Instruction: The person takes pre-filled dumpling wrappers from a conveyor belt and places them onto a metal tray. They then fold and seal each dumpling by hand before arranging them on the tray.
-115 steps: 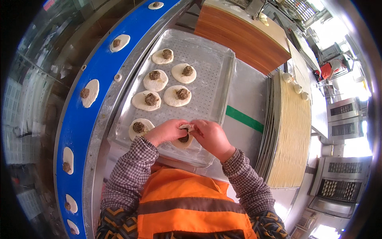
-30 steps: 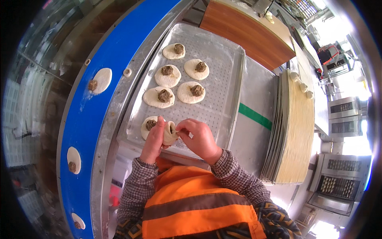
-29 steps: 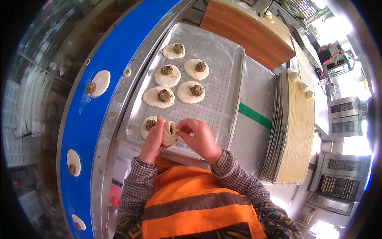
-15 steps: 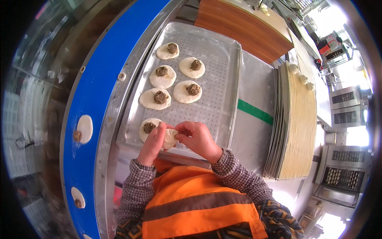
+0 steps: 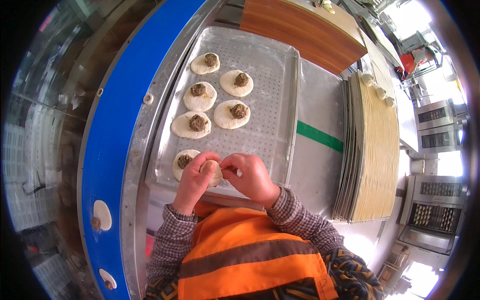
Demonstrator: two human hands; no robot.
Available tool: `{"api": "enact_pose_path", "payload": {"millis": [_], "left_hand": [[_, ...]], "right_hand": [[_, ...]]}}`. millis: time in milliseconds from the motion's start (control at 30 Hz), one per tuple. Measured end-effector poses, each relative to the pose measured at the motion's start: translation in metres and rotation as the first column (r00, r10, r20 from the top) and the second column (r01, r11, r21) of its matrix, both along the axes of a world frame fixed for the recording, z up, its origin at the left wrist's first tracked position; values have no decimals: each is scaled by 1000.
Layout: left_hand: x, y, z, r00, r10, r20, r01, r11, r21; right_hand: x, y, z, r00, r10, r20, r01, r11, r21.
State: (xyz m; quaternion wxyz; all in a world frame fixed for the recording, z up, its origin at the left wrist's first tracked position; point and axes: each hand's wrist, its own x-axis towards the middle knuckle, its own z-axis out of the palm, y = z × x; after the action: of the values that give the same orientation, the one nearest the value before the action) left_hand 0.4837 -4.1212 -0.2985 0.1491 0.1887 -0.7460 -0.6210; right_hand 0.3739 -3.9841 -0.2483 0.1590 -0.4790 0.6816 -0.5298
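Note:
Near the front edge of the perforated metal tray [image 5: 272,80], a filled dough bun [image 5: 216,178] is held between my hands. My left hand [image 5: 192,181] cups it from the left, its thumb lying against the dough. With fingers pinched together, my right hand [image 5: 252,179] grips the bun's edge on the other side; the filling inside is hidden. Just beyond my left hand lies a flat dough round [image 5: 179,171] topped with a brown ball of filling [image 5: 184,161], partly covered by the fingers. Several more topped rounds [image 5: 199,125] lie farther up the tray.
On the left runs a blue conveyor belt [image 5: 115,145] with a metal border, carrying dough rounds [image 5: 103,214] with filling. Stacked boards [image 5: 372,160] stand on the right, small dough pieces [image 5: 381,93] at their far edge. A wooden box [image 5: 302,35] sits beyond the tray.
Dough rounds on the belt have moved toward me. My left fingers have closed further over the bun, and my right hand still pinches its edge. The tray's rounds keep their places.

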Motion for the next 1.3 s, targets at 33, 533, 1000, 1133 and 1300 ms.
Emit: {"api": "enact_pose_path", "payload": {"millis": [33, 533, 1000, 1133, 1300], "left_hand": [[-1, 2, 3, 999, 21, 47, -24, 998, 61], [-9, 17, -8, 986, 146, 84, -167, 801, 575], [-40, 9, -23, 990, -69, 124, -70, 523, 850], [-66, 6, -35, 971, 125, 205, -240, 445, 863], [-87, 0, -48, 984, 74, 165, -181, 376, 909]], "right_hand": [[-1, 0, -3, 999, 21, -32, -22, 1000, -5], [3, 7, -26, 970, 93, -227, -74, 993, 92], [-51, -2, -39, 964, 211, -160, -180, 966, 184], [-98, -15, -46, 983, -166, -73, 181, 938, 296], [-166, -40, -70, 977, -215, 8, 187, 868, 460]]}}
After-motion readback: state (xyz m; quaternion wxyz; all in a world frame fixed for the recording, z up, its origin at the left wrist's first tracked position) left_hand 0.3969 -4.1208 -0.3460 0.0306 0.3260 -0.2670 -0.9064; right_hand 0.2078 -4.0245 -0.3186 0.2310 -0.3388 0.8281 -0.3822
